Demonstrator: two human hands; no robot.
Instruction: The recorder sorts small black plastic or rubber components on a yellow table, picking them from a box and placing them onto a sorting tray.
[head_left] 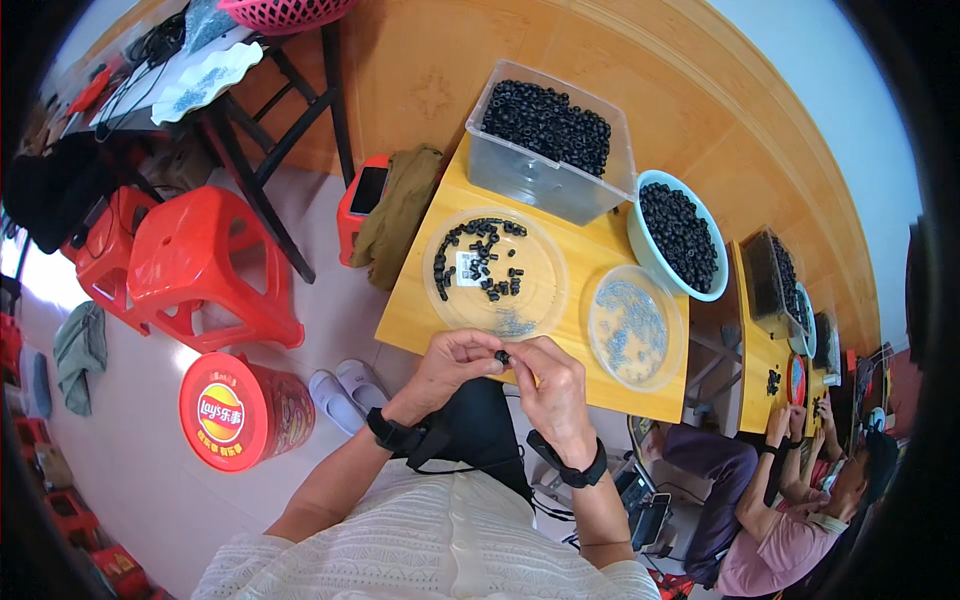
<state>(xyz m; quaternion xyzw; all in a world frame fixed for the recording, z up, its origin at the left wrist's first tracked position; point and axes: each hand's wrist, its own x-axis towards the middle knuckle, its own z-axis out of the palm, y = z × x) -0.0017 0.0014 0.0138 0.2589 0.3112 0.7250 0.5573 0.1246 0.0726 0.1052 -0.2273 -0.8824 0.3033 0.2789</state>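
A small black round part [502, 356] sits between the fingertips of my two hands, just off the table's near edge. My left hand [452, 368] pinches it from the left. From the right, the thumb and fingers of my right hand [553, 388] close on it too; its finer shape is too small to tell. Beyond my hands lies a clear round tray [545, 262] with several black cylindrical pieces [484, 243] and a little heap of tiny bluish pieces [512, 323]. To its right, a second clear round tray [672, 352] carries many more bluish pieces [630, 325].
At the table's [420, 300] back stand a clear bin [540, 175] and a pale-blue basin [716, 290], both full of black parts. Red stools [200, 250], a red tub [222, 412] and slippers [350, 390] are on the left. A co-worker [790, 530] sits at the right.
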